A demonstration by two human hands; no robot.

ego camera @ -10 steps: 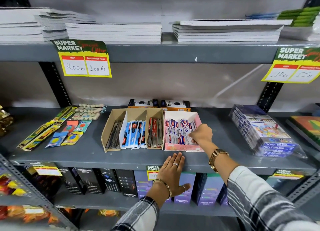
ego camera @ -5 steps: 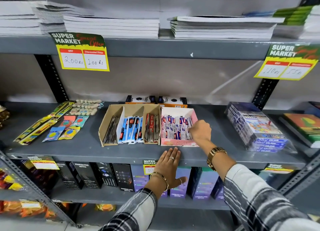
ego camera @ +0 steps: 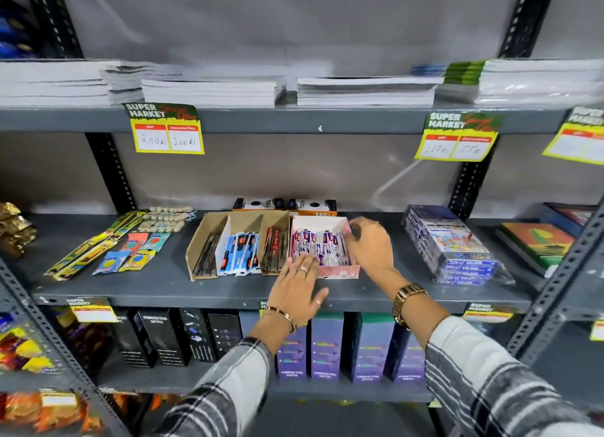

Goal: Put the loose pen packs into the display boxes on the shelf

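Now both hands work the pink box (ego camera: 340,270): left hand (ego camera: 299,287), moved up from the shelf (ego camera: 163,284) edge, lies open on its packs (ego camera: 322,247); right hand (ego camera: 371,245) curls beside them, grip unclear.

Rightmost price tag (ego camera: 578,139) cut off, blurred
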